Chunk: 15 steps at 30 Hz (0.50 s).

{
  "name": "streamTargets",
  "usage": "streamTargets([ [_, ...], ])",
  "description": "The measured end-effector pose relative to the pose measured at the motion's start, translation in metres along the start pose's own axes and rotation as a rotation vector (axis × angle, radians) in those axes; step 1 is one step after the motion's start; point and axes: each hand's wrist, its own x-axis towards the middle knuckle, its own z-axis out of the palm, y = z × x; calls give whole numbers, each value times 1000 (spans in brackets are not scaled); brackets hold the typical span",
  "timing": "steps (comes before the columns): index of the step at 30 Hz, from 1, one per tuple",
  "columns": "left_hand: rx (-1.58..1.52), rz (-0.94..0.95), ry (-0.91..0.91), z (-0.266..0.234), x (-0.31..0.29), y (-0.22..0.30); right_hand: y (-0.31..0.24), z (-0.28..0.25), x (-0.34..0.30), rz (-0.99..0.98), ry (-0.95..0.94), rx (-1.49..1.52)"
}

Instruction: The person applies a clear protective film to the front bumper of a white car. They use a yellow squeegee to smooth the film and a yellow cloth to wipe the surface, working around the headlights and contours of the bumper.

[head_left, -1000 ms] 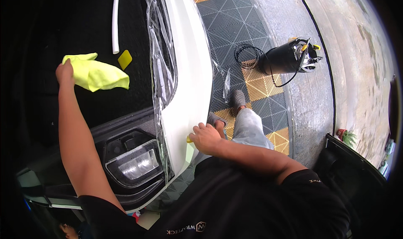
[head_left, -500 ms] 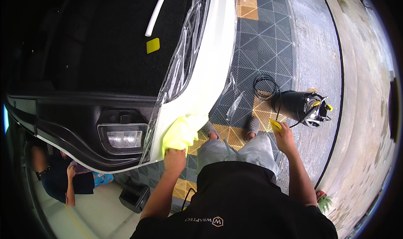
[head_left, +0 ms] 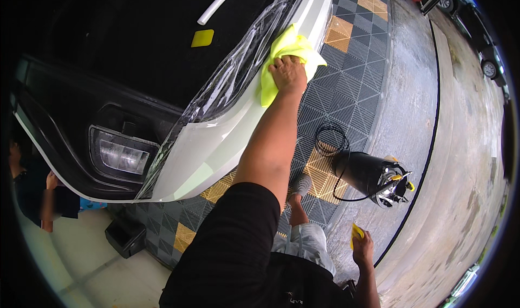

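My left hand (head_left: 290, 74) presses a bright yellow-green microfiber cloth (head_left: 297, 43) onto the white edge panel (head_left: 184, 151) of a vehicle. Its fingers are bent into the folds and my arm is stretched far forward. Crumpled clear film (head_left: 225, 83) runs along the seam between that panel and the dark surface. Low on the right, my right hand (head_left: 364, 251) is closed around a yellow squeegee card (head_left: 356, 233), held away from the vehicle. Another yellow squeegee card (head_left: 202, 38) lies on the dark surface near a white tube (head_left: 216, 6).
A black canister with a metal top (head_left: 357, 172) lies or stands on the floor right of my legs, a black hose (head_left: 331, 125) looped beside it. Patterned grey and orange tiles (head_left: 352, 91) cover the floor. Beyond the vehicle's corner are a person (head_left: 60, 213) and a black box (head_left: 125, 236).
My left hand has carried the cloth forward along the white panel, from its near corner to farther up. My body has leaned forward, and my right hand with the card now appears lower in view.
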Motion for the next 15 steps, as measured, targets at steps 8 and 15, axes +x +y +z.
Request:
streamTargets([
  [8,26,82,43,-48,-207,-164,-5,27,-48,-94,48,-168],
  [15,-106,-162,59,-126,-399,-359,-85,111,-64,-537,-28,-74],
])
